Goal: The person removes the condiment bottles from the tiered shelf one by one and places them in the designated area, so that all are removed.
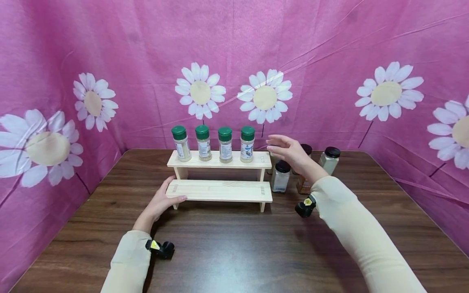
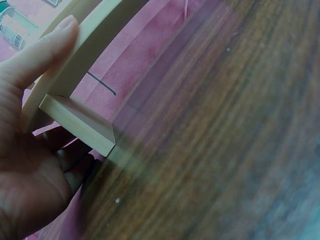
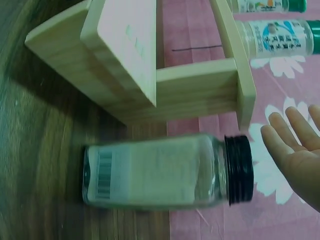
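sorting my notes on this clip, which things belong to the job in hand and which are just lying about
Seemingly part of the job:
- two-tier wooden shelf, gripped by the left hand
- four green-capped jars on its upper tier
- black-capped jars at its right, near the open right hand

Probably just surroundings:
- daisy-print cloth
- brown table
- wrist cameras

Lettering on the jars (image 3: 160, 172) is unreadable.

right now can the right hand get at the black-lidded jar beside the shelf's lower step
Probably yes: the right hand is open and empty near the black-lidded jar, nothing shows between them in the right wrist view, and the shelf stands aside.
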`<act>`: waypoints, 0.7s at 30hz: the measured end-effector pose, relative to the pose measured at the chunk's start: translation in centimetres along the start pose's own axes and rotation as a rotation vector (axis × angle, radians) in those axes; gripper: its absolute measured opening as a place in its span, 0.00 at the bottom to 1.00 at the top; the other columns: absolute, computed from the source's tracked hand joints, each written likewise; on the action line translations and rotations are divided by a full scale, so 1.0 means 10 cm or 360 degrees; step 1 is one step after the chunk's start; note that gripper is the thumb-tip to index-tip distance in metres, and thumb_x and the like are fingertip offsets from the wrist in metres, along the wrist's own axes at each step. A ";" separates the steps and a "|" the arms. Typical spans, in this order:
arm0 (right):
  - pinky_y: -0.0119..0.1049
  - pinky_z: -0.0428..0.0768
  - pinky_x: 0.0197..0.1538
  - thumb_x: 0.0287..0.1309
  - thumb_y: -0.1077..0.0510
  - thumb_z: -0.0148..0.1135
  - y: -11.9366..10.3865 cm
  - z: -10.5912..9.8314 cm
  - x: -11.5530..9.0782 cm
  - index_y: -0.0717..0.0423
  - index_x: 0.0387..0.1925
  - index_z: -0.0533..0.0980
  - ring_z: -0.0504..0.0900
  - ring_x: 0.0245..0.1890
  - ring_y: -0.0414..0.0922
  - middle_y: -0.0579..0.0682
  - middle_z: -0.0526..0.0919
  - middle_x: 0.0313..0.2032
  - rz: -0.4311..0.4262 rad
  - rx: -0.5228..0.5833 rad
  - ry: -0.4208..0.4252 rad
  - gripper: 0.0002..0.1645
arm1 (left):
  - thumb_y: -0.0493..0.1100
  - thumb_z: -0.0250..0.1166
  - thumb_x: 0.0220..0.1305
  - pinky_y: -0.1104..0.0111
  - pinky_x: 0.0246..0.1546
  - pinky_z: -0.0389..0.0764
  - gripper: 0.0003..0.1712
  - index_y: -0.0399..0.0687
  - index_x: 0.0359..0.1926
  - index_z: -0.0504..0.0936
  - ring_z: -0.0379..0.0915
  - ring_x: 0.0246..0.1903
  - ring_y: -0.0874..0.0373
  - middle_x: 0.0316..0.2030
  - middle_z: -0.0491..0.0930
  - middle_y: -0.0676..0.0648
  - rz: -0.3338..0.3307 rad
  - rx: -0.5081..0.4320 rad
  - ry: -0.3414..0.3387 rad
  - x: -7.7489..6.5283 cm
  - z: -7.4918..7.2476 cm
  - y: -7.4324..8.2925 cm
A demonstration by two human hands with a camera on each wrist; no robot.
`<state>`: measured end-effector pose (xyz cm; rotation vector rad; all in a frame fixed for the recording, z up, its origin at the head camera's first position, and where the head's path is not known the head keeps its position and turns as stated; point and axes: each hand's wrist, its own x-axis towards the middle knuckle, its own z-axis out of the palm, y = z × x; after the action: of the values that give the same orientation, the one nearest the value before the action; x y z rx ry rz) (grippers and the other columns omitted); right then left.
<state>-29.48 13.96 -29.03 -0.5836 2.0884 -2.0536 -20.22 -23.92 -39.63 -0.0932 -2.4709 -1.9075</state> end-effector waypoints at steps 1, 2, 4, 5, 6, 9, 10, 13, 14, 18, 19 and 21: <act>0.46 0.61 0.53 0.52 0.62 0.58 0.00 0.02 0.01 0.64 0.58 0.58 0.65 0.52 0.50 0.62 0.64 0.53 -0.0003 0.0000 0.0001 0.33 | 0.36 0.65 0.47 0.58 0.54 0.48 0.49 0.40 0.64 0.44 0.50 0.54 0.48 0.57 0.53 0.35 -0.0003 0.0002 0.0001 0.00 0.00 0.00; 0.45 0.62 0.53 0.52 0.61 0.58 0.01 0.03 0.01 0.64 0.58 0.58 0.65 0.52 0.50 0.62 0.64 0.53 -0.0006 0.0003 0.0003 0.33 | 0.36 0.65 0.47 0.58 0.54 0.48 0.49 0.39 0.64 0.44 0.50 0.54 0.48 0.57 0.53 0.35 -0.0002 0.0005 0.0000 0.01 0.00 0.00; 0.45 0.62 0.53 0.51 0.61 0.58 0.02 0.07 0.03 0.63 0.58 0.59 0.66 0.51 0.52 0.62 0.65 0.53 -0.0018 0.0011 -0.0001 0.33 | 0.36 0.66 0.46 0.58 0.54 0.49 0.49 0.40 0.64 0.44 0.50 0.53 0.48 0.57 0.54 0.35 -0.0003 0.0001 0.0001 0.01 0.00 0.01; 0.45 0.62 0.53 0.51 0.61 0.59 0.02 0.09 0.04 0.63 0.58 0.59 0.66 0.51 0.51 0.62 0.65 0.53 -0.0023 0.0011 -0.0002 0.32 | 0.36 0.66 0.46 0.58 0.54 0.49 0.49 0.40 0.64 0.44 0.50 0.53 0.48 0.57 0.54 0.35 -0.0005 0.0001 0.0001 0.01 0.00 0.01; 0.44 0.63 0.53 0.51 0.62 0.59 0.02 0.11 0.05 0.63 0.58 0.59 0.67 0.50 0.51 0.62 0.65 0.52 -0.0027 0.0016 -0.0005 0.32 | 0.36 0.66 0.47 0.58 0.54 0.49 0.49 0.40 0.64 0.44 0.50 0.53 0.48 0.57 0.54 0.35 -0.0003 0.0001 0.0001 0.01 0.00 0.01; 0.44 0.64 0.52 0.51 0.62 0.59 0.03 0.18 0.07 0.62 0.57 0.60 0.68 0.49 0.50 0.62 0.66 0.52 -0.0029 0.0013 -0.0006 0.32 | 0.35 0.65 0.47 0.58 0.54 0.50 0.48 0.40 0.64 0.44 0.51 0.53 0.48 0.56 0.55 0.35 0.0005 -0.0008 0.0000 0.01 0.00 0.01; 0.44 0.64 0.52 0.50 0.62 0.59 0.03 0.21 0.08 0.62 0.58 0.59 0.69 0.49 0.49 0.62 0.66 0.52 -0.0025 0.0007 -0.0005 0.32 | 0.35 0.65 0.47 0.58 0.54 0.50 0.48 0.40 0.63 0.45 0.51 0.53 0.48 0.56 0.55 0.35 0.0006 -0.0009 0.0001 0.01 0.00 0.01; 0.43 0.63 0.52 0.50 0.63 0.59 0.02 0.29 0.08 0.62 0.58 0.59 0.67 0.50 0.50 0.62 0.66 0.53 -0.0010 0.0026 -0.0006 0.33 | 0.35 0.65 0.47 0.58 0.54 0.50 0.48 0.40 0.63 0.44 0.52 0.53 0.48 0.56 0.55 0.35 0.0006 -0.0009 -0.0002 0.01 0.00 0.00; 0.43 0.63 0.52 0.50 0.63 0.59 0.02 0.31 0.08 0.61 0.58 0.59 0.66 0.51 0.50 0.61 0.66 0.53 -0.0007 0.0025 -0.0007 0.33 | 0.35 0.65 0.47 0.58 0.54 0.50 0.48 0.40 0.63 0.44 0.51 0.53 0.48 0.56 0.55 0.35 0.0003 -0.0008 -0.0001 0.00 0.00 0.00; 0.41 0.64 0.52 0.49 0.64 0.60 0.03 0.38 0.09 0.61 0.58 0.59 0.65 0.52 0.50 0.61 0.66 0.53 0.0013 0.0045 0.0003 0.34 | 0.35 0.65 0.47 0.58 0.54 0.49 0.48 0.40 0.64 0.44 0.50 0.53 0.48 0.57 0.53 0.35 -0.0005 0.0001 -0.0002 0.00 0.00 0.00; 0.41 0.65 0.52 0.49 0.63 0.60 0.03 0.39 0.09 0.61 0.58 0.59 0.65 0.52 0.50 0.60 0.66 0.53 0.0015 0.0039 0.0008 0.34 | 0.36 0.65 0.47 0.58 0.54 0.49 0.48 0.40 0.64 0.44 0.50 0.54 0.48 0.57 0.53 0.35 -0.0008 -0.0002 0.0000 0.00 0.00 0.00; 0.40 0.65 0.51 0.48 0.63 0.61 0.04 0.43 0.11 0.61 0.57 0.60 0.66 0.51 0.50 0.60 0.67 0.52 0.0016 0.0011 0.0021 0.33 | 0.36 0.65 0.47 0.58 0.54 0.49 0.49 0.40 0.64 0.44 0.50 0.54 0.48 0.58 0.53 0.35 -0.0010 -0.0001 0.0001 0.00 0.00 0.00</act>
<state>-28.93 9.60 -29.44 -0.5586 2.0862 -2.0641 -20.20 -23.91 -39.65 -0.0847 -2.4729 -1.9106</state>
